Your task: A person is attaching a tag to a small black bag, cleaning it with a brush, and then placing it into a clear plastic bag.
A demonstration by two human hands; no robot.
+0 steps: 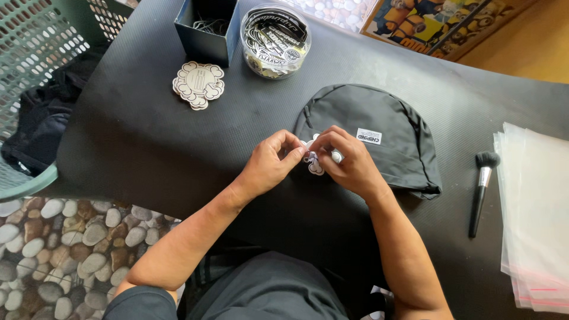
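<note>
Far left: green plastic basket [35, 53] w/ lattice wall, dark cloth [41, 124] bundled inside and spilling toward the mat edge. Pebble-pattern floor [65, 237] below. Black mat [178, 154] over the work surface. Top centre-left on mat: dark blue open box [207, 35], thin wire-like bits inside, too small to tell what. Just in front of box: small stack of scalloped white card tags [199, 84], lying flat, touching box corner or nearly so. Right of box, just beside it: round clear tub [275, 40], no lid seen, packed w/ black-and-white stickers/labels standing on edge. Centre: left hand [269, 163] and right hand [349, 163] meeting over the mat, fingertips pinched narrow on a small white card tag [315, 167], same scalloped look as the stack; tag mostly hidden by fingers, lower lobe showing between the hands. Both hands closed tight on it, left thumb and forefinger at its left edge, right fingers wrapped over the right side. Tag held at near edge of a black zip bag [379, 136], domed shape, lying flat, white label patch on top; right hand overlapping bag's front left. Further right: makeup-style brush [481, 189], black handle, silver ferrule, dark bristles pointing away, apart from bag. Far right: stack of clear plastic sleeves [536, 219], running off the frame edge. Top right: colourful cartoon picture [438, 24] beyond the mat.
</note>
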